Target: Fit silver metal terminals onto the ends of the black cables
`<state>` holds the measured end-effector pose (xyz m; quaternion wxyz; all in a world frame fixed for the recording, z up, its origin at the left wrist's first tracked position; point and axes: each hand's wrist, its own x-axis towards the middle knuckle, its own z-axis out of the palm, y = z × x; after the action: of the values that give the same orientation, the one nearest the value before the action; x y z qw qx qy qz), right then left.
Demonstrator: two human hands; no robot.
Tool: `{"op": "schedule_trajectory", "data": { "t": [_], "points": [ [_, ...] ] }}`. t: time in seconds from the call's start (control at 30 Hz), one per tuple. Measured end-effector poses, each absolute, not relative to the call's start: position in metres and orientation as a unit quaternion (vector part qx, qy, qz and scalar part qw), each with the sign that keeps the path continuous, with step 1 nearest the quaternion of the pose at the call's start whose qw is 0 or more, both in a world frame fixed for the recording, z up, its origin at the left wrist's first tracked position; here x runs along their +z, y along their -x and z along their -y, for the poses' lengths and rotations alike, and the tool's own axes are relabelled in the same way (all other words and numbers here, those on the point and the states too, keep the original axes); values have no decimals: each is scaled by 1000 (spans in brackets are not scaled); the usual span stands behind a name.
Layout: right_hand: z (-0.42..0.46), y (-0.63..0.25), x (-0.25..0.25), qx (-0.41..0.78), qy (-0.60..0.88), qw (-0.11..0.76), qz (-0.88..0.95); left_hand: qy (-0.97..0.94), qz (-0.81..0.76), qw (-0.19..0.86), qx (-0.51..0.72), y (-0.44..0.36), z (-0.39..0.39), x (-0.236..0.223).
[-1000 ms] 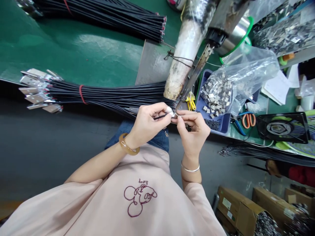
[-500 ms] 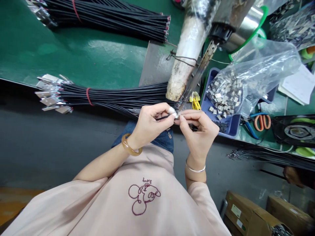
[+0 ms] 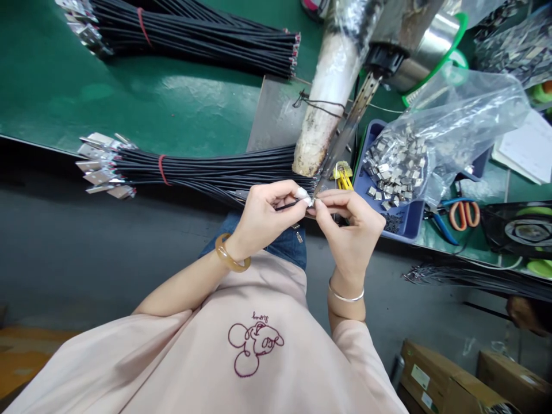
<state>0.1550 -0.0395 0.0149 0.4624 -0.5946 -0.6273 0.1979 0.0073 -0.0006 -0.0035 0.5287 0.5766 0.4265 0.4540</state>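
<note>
My left hand [image 3: 267, 215] is closed in a pinch on a thin black cable [image 3: 285, 206], near its end. White wraps [image 3: 303, 194] cover some of its fingertips. Facing it, my right hand [image 3: 351, 224] pinches something tiny at the cable's tip; the fingers hide most of it. Just above the fingertips ends a slanting metal rod [image 3: 356, 115] with a black collar. Behind my left hand lies a bundle of black cables [image 3: 224, 172], tied with a red band [image 3: 163, 169]. Flat metal connectors [image 3: 101, 167] fan out at its left end.
A second cable bundle [image 3: 207, 43] lies farther back. A white wrapped tube [image 3: 321, 115] reaches down above the hands. To the right are a blue tray [image 3: 409, 227] of small metal shells [image 3: 399, 164], a yellow cutter [image 3: 344, 175], orange-handled pliers [image 3: 463, 214] and a wire spool [image 3: 440, 52].
The whole view has shifted slightly, so the bundles and tray appear a little farther right. Both hands keep their pinch at the cable tip, with barely any movement.
</note>
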Motion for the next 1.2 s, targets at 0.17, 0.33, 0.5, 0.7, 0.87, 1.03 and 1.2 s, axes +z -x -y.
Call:
{"op": "schedule_trajectory", "data": {
  "t": [0.17, 0.33, 0.5, 0.7, 0.87, 1.03, 1.2],
  "points": [
    [40, -156, 16, 196, 600, 444, 636, -576, -421, 543, 443, -6, 0, -5],
    [38, -157, 17, 185, 595, 438, 648, -573, -421, 540, 450, -7, 0, -4],
    [37, -156, 22, 151, 580, 443, 666, -569, -417, 535, 465, -7, -1, -2],
    [43, -158, 16, 178, 588, 432, 660, -565, -417, 560, 439, -6, 1, -6],
    [46, -158, 15, 175, 581, 440, 662, -573, -416, 556, 435, -6, 1, -6],
    [48, -158, 16, 144, 579, 427, 680, -580, -421, 554, 423, -6, 1, -5],
    [53, -156, 17, 83, 567, 416, 706, -583, -411, 570, 407, -5, 2, -3]
  ]
}}
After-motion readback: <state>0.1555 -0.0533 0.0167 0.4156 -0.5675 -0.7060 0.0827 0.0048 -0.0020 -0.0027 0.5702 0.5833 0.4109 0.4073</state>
